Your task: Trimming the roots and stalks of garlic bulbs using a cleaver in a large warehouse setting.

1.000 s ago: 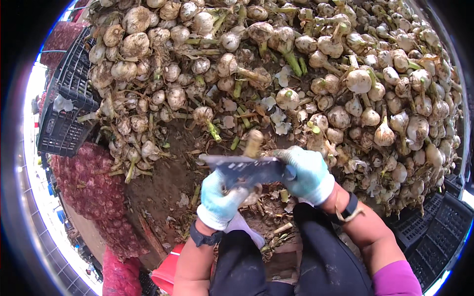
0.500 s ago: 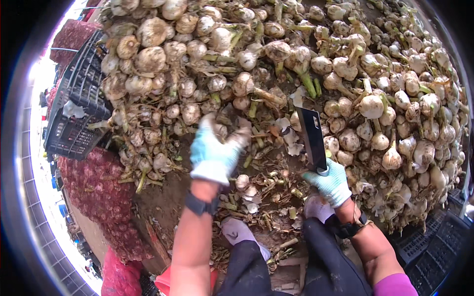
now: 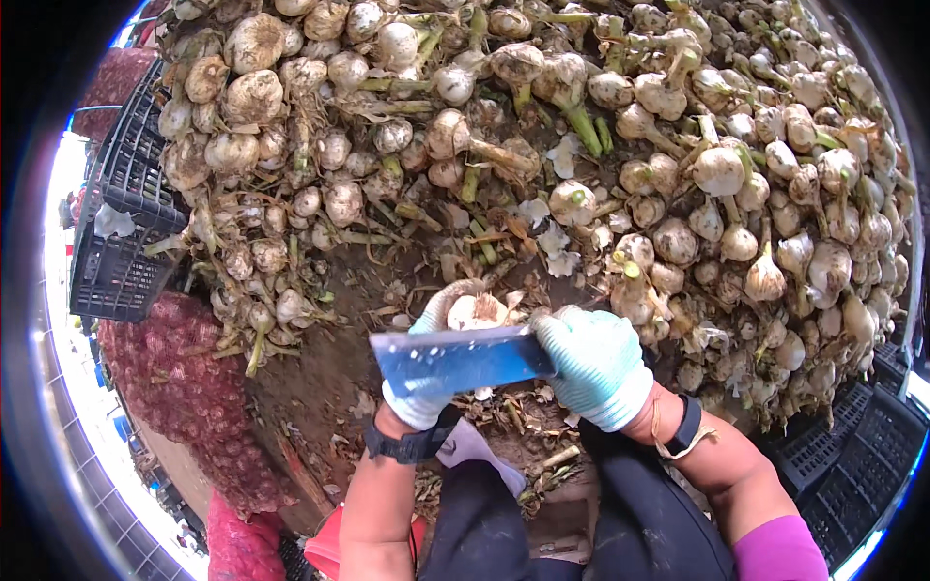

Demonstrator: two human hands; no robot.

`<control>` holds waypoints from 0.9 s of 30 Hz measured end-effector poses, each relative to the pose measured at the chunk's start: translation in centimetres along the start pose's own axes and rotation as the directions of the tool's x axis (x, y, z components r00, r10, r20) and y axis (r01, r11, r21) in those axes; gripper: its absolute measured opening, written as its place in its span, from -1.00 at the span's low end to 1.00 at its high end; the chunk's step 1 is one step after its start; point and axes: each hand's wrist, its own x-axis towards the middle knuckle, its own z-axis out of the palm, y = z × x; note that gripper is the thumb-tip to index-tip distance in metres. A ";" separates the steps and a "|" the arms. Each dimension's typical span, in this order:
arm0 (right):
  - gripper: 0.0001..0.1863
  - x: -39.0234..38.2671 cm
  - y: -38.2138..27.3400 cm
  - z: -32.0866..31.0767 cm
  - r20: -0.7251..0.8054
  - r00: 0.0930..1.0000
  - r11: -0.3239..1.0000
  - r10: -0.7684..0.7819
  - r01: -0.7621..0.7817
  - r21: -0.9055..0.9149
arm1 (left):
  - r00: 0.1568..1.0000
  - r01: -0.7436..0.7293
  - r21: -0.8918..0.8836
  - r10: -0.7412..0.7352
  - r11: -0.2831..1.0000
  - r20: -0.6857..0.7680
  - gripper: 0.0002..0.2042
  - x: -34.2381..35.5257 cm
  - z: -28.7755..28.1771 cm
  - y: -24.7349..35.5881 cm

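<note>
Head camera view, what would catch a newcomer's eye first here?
First, the huge heap of garlic bulbs filling the top and right of the picture. Next, at lower centre, the right hand in a pale blue glove grips a flat blue-grey blade, held level across a garlic bulb in the gloved left hand. At the left edge sit a black plastic crate and red mesh sacks.

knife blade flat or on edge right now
On edge: the knife shows its broad side, held crosswise by the right hand over the garlic bulb in the left hand.
</note>
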 end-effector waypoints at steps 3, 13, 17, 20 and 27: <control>-0.76 -1.0 -0.8 -0.3 -0.028 0.995 0.993 -0.100 0.098 -0.067 | 0.985 -0.059 0.195 0.089 0.979 -0.150 -0.64 -1.4 0.6 -1.3; -0.67 -2.9 -0.7 0.9 -0.149 0.981 0.971 -0.121 0.148 0.190 | 0.955 -0.156 0.338 0.229 0.928 -0.189 -0.79 -4.0 2.7 -2.5; -0.78 -3.2 2.2 2.7 -0.108 0.992 0.993 0.062 -0.050 0.111 | 0.905 -0.384 0.876 0.309 0.293 0.293 -0.81 -4.5 4.1 -1.0; -0.86 -4.2 3.4 1.6 -0.333 0.881 0.932 0.337 -0.262 0.250 | 0.990 -0.032 0.183 0.056 0.983 -0.128 -0.63 -4.0 5.1 -1.1; -0.60 -1.3 -1.0 -1.4 0.575 0.734 -0.020 0.362 -0.611 0.792 | 0.867 -0.385 0.744 0.490 0.546 0.089 -0.02 -2.8 2.8 -3.4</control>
